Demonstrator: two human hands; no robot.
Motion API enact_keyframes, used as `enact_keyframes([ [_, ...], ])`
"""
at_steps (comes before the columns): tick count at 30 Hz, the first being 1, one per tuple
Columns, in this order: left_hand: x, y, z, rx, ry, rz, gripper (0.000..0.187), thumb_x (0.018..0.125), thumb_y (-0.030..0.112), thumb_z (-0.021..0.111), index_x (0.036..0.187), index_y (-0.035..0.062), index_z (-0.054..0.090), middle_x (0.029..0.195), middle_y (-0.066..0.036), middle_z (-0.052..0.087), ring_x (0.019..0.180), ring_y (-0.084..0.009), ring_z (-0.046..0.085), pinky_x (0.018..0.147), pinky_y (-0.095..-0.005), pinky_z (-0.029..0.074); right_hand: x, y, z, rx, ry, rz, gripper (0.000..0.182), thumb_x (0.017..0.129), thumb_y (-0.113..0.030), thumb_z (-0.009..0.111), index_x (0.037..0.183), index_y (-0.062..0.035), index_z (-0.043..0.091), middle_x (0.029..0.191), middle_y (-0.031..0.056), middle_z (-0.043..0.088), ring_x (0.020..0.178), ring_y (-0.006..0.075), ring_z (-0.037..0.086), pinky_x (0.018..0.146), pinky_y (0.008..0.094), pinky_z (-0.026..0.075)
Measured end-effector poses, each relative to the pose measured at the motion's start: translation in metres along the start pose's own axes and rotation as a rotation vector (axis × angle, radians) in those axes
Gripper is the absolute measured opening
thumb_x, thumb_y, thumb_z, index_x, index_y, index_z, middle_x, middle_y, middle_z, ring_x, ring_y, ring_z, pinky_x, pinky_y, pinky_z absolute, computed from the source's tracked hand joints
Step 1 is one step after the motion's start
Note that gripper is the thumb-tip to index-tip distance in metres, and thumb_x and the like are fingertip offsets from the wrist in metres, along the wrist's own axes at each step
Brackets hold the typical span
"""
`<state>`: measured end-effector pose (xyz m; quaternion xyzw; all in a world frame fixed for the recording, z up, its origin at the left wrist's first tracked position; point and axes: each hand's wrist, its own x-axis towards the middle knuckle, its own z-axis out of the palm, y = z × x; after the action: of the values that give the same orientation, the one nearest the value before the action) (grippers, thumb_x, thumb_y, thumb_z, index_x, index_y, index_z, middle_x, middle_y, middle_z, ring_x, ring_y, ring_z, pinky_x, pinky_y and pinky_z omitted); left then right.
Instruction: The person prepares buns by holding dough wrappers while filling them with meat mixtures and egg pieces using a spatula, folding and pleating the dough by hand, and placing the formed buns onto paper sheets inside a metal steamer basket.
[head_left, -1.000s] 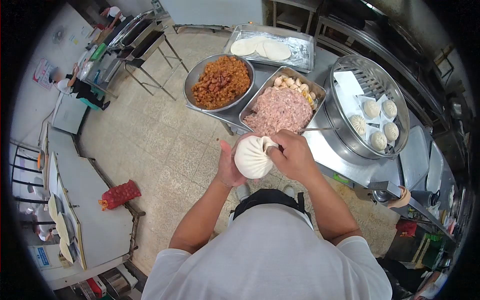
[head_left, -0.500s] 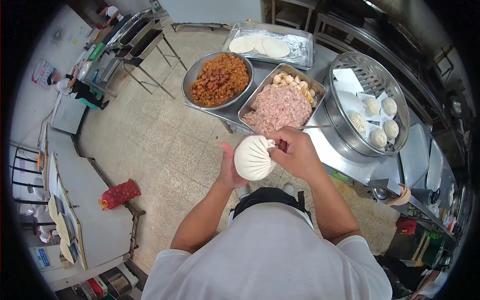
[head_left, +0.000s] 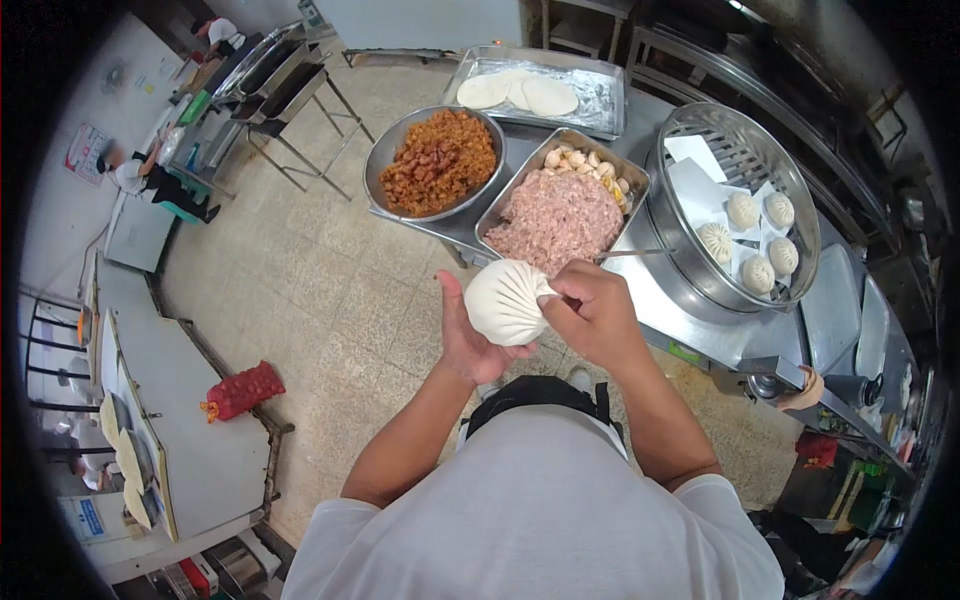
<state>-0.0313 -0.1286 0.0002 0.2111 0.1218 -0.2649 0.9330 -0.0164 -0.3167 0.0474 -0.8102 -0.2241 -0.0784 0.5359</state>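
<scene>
The pleated dough ball (head_left: pixel 505 303) sits between your two hands, near your middle and just this side of the surface (head_left: pixel 700 338). Your left hand (head_left: pixel 470 345) cups its underside, the palm open, the thumb raised apart from the other fingers, which reach beneath it. Your right hand (head_left: pixel 600 315) has its thumb and forefinger together, clamped on the gathered neck at the ball's right side, where the pleats meet.

It looks light to moderate for its bulk, soft and stretchy, probably a little tacky rather than slippery. A hard squeeze could dent or tear the skin, so bear it on a broad palm and grip only the gathered neck.

Just beyond, the metal pan (head_left: pixel 634 213) holds pink minced meat (head_left: pixel 555 220) and pale pieces (head_left: pixel 580 162), with a thin handle (head_left: pixel 635 253) by its near right corner. Left of it is the round bowl (head_left: pixel 375 160) of reddish-brown filling (head_left: pixel 438 165); farther off, the tray (head_left: pixel 595 92) carries flat dough rounds (head_left: pixel 550 97). To the right, the steamer (head_left: pixel 745 150) holds five pleated buns (head_left: pixel 742 210) on papers.
</scene>
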Motion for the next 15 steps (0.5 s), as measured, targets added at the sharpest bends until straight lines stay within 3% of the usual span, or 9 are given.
enact_keyframes([
  [1,0.001,0.0,0.0,0.0,0.0,0.001,0.109,0.074,0.095,0.03,0.133,0.0074,0.053,0.11,-0.015,0.067,0.074,-0.027,0.069,0.053,-0.0388,0.059,0.0,-0.003,0.001,0.03,0.07,0.003,0.008,0.077,-0.002,0.071,0.083,0.0021,0.066,0.076,0.0085,0.059,0.059,0.0155,0.053,0.056,0.0287,0.043],
  [4,0.003,0.001,-0.002,-0.027,-0.184,0.042,0.104,0.076,0.094,0.031,0.132,0.0095,0.054,0.114,-0.012,0.066,0.084,-0.0249,0.07,0.056,-0.0382,0.057,0.002,-0.012,-0.001,0.05,0.042,0.058,0.016,0.076,-0.001,0.073,0.092,0.001,0.069,0.086,0.0051,0.061,0.068,0.0097,0.054,0.06,0.0239,0.044],
  [5,0.003,0.001,-0.003,-0.019,-0.21,0.055,0.105,0.075,0.094,0.031,0.133,0.0088,0.053,0.116,-0.012,0.065,0.085,-0.0251,0.069,0.056,-0.0382,0.057,0.002,-0.014,0.001,0.049,0.043,0.058,0.016,0.076,-0.001,0.073,0.092,0.001,0.069,0.086,0.0051,0.061,0.068,0.0097,0.054,0.06,0.0239,0.044],
  [7,0.004,0.002,-0.006,-0.012,-0.236,0.067,0.107,0.075,0.094,0.03,0.134,0.0081,0.052,0.117,-0.011,0.065,0.086,-0.0252,0.069,0.055,-0.0381,0.057,0.003,-0.017,0.003,0.143,0.072,0.132,0.021,0.072,-0.004,0.072,0.092,0.0007,0.069,0.084,0.0079,0.061,0.069,0.0183,0.058,0.065,0.0301,0.049],
  [9,0.004,0.005,-0.009,0.058,-0.309,0.015,0.11,0.075,0.095,0.029,0.136,0.0057,0.05,0.119,-0.013,0.064,0.096,-0.0263,0.068,0.069,-0.0421,0.059,0.001,-0.015,0.006,0.152,0.079,0.132,0.019,0.072,-0.004,0.071,0.09,0.0008,0.068,0.084,0.0078,0.061,0.07,0.018,0.057,0.065,0.0302,0.049],
  [10,0.004,0.007,-0.009,0.058,-0.309,0.016,0.11,0.075,0.095,0.029,0.136,0.0057,0.05,0.119,-0.013,0.064,0.096,-0.0263,0.068,0.069,-0.0421,0.059,0.0,-0.014,0.007,0.161,0.087,0.132,0.018,0.071,-0.003,0.071,0.088,0.0009,0.067,0.084,0.0077,0.061,0.07,0.0177,0.057,0.064,0.0304,0.048],
  [12,0.001,0.009,-0.005,0.198,-0.067,-0.015,0.11,0.076,0.094,0.026,0.138,0.0053,0.046,0.125,-0.013,0.06,0.11,-0.0255,0.063,0.089,-0.044,0.055,-0.004,-0.011,0.007,0.155,0.054,0.146,0.016,0.07,-0.003,0.071,0.085,0.0007,0.066,0.083,0.0083,0.061,0.07,0.0195,0.058,0.064,0.0314,0.048],
  [14,0.002,0.014,-0.002,0.26,-0.06,0.01,0.11,0.077,0.094,0.026,0.137,0.0045,0.048,0.124,-0.014,0.061,0.112,-0.0269,0.063,0.095,-0.0446,0.052,-0.006,-0.009,0.004,0.149,0.022,0.158,0.013,0.07,-0.002,0.07,0.081,0.0006,0.064,0.081,0.009,0.06,0.071,0.0212,0.058,0.064,0.0324,0.048],
  [15,0.002,0.015,-0.002,0.321,-0.053,0.032,0.111,0.077,0.094,0.025,0.136,0.0036,0.049,0.122,-0.015,0.063,0.114,-0.0282,0.063,0.101,-0.0453,0.049,-0.008,-0.009,0.003,0.145,0.004,0.087,0.012,0.07,-0.001,0.071,0.079,-0.0007,0.063,0.079,0.0074,0.059,0.07,0.0176,0.056,0.063,0.0294,0.045],
])
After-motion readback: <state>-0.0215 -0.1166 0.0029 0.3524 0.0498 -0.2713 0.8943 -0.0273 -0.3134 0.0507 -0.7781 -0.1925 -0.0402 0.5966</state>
